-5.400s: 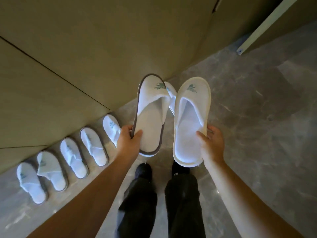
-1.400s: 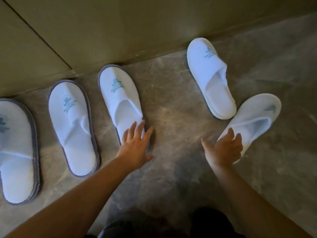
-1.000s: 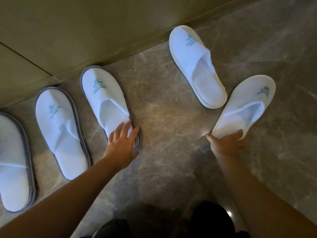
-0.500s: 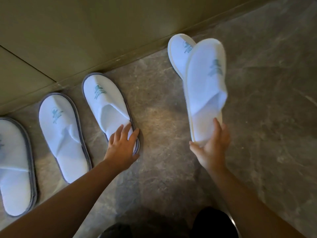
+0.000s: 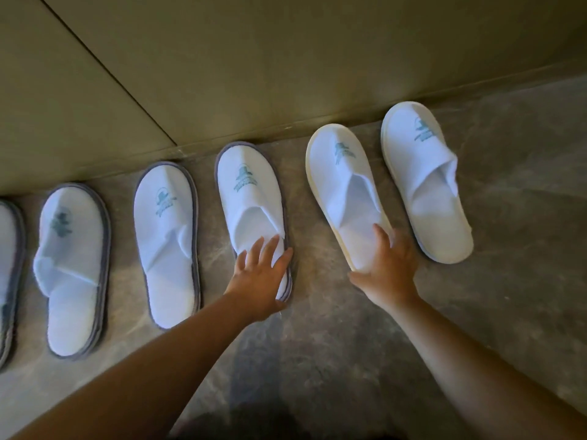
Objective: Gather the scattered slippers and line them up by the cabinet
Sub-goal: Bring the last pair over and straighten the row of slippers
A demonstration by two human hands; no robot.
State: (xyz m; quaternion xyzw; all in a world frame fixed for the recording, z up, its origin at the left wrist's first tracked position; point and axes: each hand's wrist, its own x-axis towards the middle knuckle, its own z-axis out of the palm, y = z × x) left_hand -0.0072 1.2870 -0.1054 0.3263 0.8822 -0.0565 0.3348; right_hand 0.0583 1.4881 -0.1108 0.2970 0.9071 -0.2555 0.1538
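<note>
White slippers lie in a row on the floor, toes toward the cabinet (image 5: 222,58). Three have grey trim (image 5: 70,249) (image 5: 165,230) (image 5: 249,192), and a fourth shows only partly at the left edge (image 5: 6,265). Right of them lie a cream-trimmed slipper (image 5: 344,188) and a white slipper (image 5: 422,173), side by side. My left hand (image 5: 259,277) rests flat, fingers spread, on the heel of the rightmost grey-trimmed slipper. My right hand (image 5: 389,268) holds the heel of the cream-trimmed slipper, thumb at its left edge and fingers over the top.
The cabinet front fills the top of the view, with a door seam running diagonally at the left. A grey marbled floor (image 5: 317,360) spreads below and to the right of the row. My dark trouser legs show faintly at the bottom edge.
Half a second ago my right hand held a slipper in the air. Now both right-hand slippers lie flat by the cabinet. My left hand stays on the grey-trimmed slipper's heel.
</note>
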